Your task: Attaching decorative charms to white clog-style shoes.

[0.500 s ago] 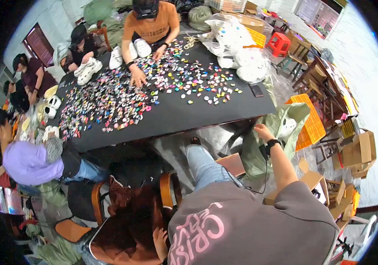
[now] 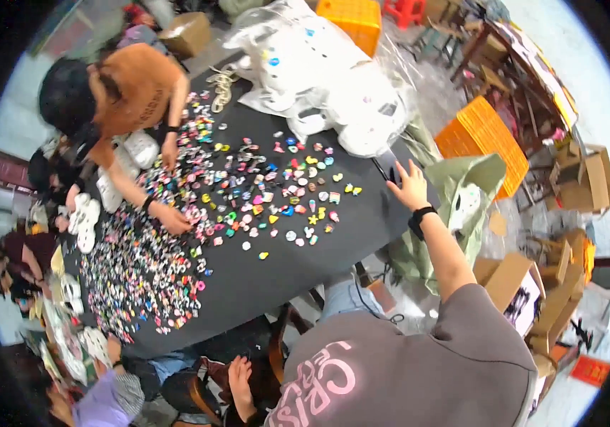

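Note:
My right hand point(image 2: 410, 188) reaches over the table's right end with its fingers spread, and nothing shows in it. Beside its fingertips lies a dark, flat, phone-like thing point(image 2: 391, 164), partly hidden by the hand. My left hand point(image 2: 240, 377) is low at my side near a wooden chair arm, its fingers stretched out and holding nothing visible. Many small colourful shoe charms point(image 2: 287, 191) are strewn over the black table point(image 2: 362, 228). A clear plastic bag of white clogs point(image 2: 330, 82) rests at the table's far right corner.
An open green sack point(image 2: 486, 178) stands against the table's right end, with an orange crate point(image 2: 486, 142) behind it. Cardboard boxes point(image 2: 511, 288) are on my right. Across the table, a co-worker in orange point(image 2: 141, 82) has both hands among the charms. Other people sit along the left.
My right hand has left the green sack's rim and moved up over the table corner, fingers now spread. My view has turned right and closer to the table. The co-worker still handles charms.

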Available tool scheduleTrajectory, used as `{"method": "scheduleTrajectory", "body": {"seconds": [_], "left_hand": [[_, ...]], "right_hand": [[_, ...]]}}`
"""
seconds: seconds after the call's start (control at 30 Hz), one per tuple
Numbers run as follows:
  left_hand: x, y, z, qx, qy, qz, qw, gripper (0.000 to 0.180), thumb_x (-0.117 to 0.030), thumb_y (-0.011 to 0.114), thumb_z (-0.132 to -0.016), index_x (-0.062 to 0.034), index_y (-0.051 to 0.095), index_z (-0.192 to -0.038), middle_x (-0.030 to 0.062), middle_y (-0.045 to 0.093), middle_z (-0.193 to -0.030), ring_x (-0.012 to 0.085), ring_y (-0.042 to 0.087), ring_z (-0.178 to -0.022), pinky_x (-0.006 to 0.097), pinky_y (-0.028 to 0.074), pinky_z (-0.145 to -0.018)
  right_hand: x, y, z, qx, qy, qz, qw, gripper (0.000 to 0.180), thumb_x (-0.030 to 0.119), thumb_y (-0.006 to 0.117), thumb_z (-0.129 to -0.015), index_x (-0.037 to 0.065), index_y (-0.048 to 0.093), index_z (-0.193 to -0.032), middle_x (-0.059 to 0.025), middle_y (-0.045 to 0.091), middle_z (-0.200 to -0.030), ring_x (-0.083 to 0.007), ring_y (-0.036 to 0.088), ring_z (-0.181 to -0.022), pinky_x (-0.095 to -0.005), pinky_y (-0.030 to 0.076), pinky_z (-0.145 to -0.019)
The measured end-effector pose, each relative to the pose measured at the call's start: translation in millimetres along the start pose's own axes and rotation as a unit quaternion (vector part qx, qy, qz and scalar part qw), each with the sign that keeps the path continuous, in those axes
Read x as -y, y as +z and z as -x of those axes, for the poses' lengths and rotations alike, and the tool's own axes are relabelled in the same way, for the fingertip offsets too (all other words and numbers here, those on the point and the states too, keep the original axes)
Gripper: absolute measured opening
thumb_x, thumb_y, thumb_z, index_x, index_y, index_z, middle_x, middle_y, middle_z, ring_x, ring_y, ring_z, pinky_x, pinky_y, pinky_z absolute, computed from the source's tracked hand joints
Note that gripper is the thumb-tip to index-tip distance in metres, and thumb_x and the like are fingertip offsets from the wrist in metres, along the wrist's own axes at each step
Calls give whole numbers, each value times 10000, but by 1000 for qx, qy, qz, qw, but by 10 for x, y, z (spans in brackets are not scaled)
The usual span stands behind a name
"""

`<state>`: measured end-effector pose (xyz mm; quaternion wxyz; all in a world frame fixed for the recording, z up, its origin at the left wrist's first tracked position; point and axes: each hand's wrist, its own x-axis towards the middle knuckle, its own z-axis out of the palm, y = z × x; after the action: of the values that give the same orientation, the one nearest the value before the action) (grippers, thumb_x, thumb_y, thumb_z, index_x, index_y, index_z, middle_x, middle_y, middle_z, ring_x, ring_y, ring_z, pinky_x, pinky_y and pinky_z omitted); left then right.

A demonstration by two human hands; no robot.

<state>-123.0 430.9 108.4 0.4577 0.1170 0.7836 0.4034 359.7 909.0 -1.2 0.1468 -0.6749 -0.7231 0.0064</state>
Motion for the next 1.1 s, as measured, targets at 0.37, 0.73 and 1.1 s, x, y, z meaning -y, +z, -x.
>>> {"method": "scheduleTrajectory", "body": {"seconds": [0.37, 0.73, 1.1], "left_hand": [[-1322, 651, -1142, 142, -21, -155, 977, 406, -241, 487, -972, -9, 458, -1303, 121, 572, -1218, 186, 582, -1028, 285, 462, -866], [-1432, 549, -1736, 190, -49, -258, 946, 380, -216, 516, -958, 4, 510, -1269, 128, 605, -1167, 159, 595, -950, 263, 458, -820], [-1607, 673, -1684, 201, -15, -264, 943, 361, -222, 502, -968, -3, 525, -1255, 125, 605, -1172, 173, 601, -980, 288, 471, -856]], "right_hand": [[88, 308, -181, 12, 18, -38, 999, 622, 274, 723, -754, 220, 487, -1327, -200, 409, -1360, -367, 403, -1221, -478, 342, -983], [82, 166, 461, 4, 49, -100, 994, 445, 227, 747, -727, 131, 581, -1128, -218, 433, -1354, -368, 436, -1212, -458, 376, -971], [-157, -102, 752, 19, 67, -110, 991, 773, 249, 792, -641, 59, 460, -1313, -152, 507, -1239, -343, 472, -1138, -434, 394, -966]]}}
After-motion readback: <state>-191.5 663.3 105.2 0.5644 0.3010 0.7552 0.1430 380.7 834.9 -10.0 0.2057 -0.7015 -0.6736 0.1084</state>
